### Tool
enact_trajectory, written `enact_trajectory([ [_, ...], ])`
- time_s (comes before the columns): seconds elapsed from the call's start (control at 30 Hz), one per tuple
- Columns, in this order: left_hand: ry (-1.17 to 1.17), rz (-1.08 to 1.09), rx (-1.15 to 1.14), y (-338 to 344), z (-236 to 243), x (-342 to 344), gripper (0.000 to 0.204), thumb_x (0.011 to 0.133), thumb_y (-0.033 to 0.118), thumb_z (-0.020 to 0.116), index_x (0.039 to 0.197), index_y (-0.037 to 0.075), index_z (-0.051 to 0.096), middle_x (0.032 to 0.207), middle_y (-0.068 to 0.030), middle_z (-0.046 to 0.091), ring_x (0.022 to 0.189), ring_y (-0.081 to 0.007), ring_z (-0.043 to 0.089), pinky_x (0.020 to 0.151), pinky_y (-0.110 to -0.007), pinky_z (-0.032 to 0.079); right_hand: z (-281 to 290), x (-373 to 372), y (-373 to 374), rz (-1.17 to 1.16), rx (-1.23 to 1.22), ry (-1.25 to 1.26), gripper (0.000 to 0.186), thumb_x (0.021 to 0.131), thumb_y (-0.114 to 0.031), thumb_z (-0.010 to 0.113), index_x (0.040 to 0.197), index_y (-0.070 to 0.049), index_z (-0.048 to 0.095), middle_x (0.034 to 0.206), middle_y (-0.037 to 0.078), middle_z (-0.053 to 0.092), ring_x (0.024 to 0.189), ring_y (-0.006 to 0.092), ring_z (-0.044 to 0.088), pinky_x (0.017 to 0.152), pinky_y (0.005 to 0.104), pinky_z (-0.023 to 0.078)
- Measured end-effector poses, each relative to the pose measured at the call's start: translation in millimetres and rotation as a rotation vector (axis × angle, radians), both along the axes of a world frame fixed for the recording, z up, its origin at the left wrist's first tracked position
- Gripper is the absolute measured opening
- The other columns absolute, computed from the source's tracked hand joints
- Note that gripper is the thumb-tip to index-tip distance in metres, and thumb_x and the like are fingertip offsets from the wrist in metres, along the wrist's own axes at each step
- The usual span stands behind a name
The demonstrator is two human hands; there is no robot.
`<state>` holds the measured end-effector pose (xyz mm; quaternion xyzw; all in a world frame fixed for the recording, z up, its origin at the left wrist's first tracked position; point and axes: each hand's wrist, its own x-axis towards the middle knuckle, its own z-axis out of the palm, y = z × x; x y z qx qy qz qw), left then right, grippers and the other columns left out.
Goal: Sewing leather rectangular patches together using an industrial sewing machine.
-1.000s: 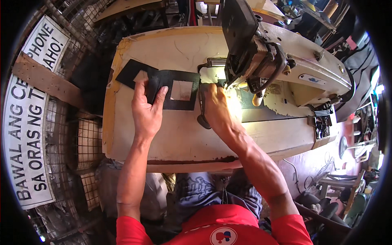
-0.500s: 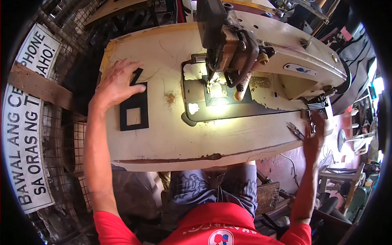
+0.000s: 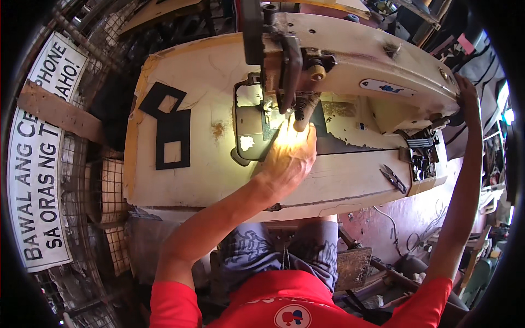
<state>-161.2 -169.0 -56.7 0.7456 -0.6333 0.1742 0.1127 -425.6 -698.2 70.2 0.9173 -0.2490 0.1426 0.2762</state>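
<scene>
A large cream sewing machine stands on the worn table. My left hand is in the lamp light by its needle and presser foot, over a dark flat piece. Its fingers are drawn together at the tips. Glare and the machine head hide what they grip, if anything. At the machine's far right end, my right hand is curled round the dark handwheel, which it mostly covers. Two black square frames with cut-out centres, a nearer one and a tilted one, lie on the table's left, their corners overlapping.
Thread snips lie near the table's right front edge, next to an open recess with metal parts. Loose threads cross the tabletop. On the left stands a wire mesh with a white sign.
My left hand has left the black frames and moved right to the needle area. My right hand has gone up from the table's right edge to the handwheel. Both black frames now show fully.
</scene>
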Motion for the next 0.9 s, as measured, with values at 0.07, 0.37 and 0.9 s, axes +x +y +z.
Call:
enact_trajectory([
  [0.07, 0.031, 0.048, 0.068, -9.7, 3.5, -4.4, 0.039, 0.081, 0.008, 0.067, 0.118, -0.003, 0.061, 0.120, -0.0163, 0.061, 0.115, -0.0322, 0.060, 0.089, -0.037, 0.053, 14.1, -7.8, 13.5, 0.040, -0.060, -0.002, 0.059, 0.079, 0.003, 0.064, 0.137, -0.011, 0.058, 0.123, 0.016, 0.063, 0.111, 0.0349, 0.062, 0.100, 0.0406, 0.050],
  [0.37, -0.344, 0.021, -0.034, -17.2, -0.5, 4.7, 0.034, 0.083, 0.012, 0.064, 0.115, 0.000, 0.067, 0.113, -0.0129, 0.067, 0.109, -0.0300, 0.064, 0.084, -0.033, 0.057, 6.5, 1.0, 22.1, 0.023, 0.014, -0.098, 0.059, 0.080, 0.002, 0.069, 0.136, -0.010, 0.058, 0.120, 0.014, 0.065, 0.099, 0.0301, 0.067, 0.088, 0.0364, 0.056],
  [0.9, 0.039, 0.053, -0.188, 1.3, -10.7, 14.8, 0.026, 0.082, 0.000, 0.063, 0.107, -0.004, 0.065, 0.073, -0.0152, 0.059, 0.071, -0.0312, 0.065, 0.071, -0.038, 0.057, -46.0, -18.7, 51.1, 0.082, 0.120, -0.565, 0.039, 0.094, -0.009, 0.055, 0.132, -0.007, 0.060, 0.114, 0.015, 0.065, 0.103, 0.0276, 0.064, 0.087, 0.0367, 0.050],
])
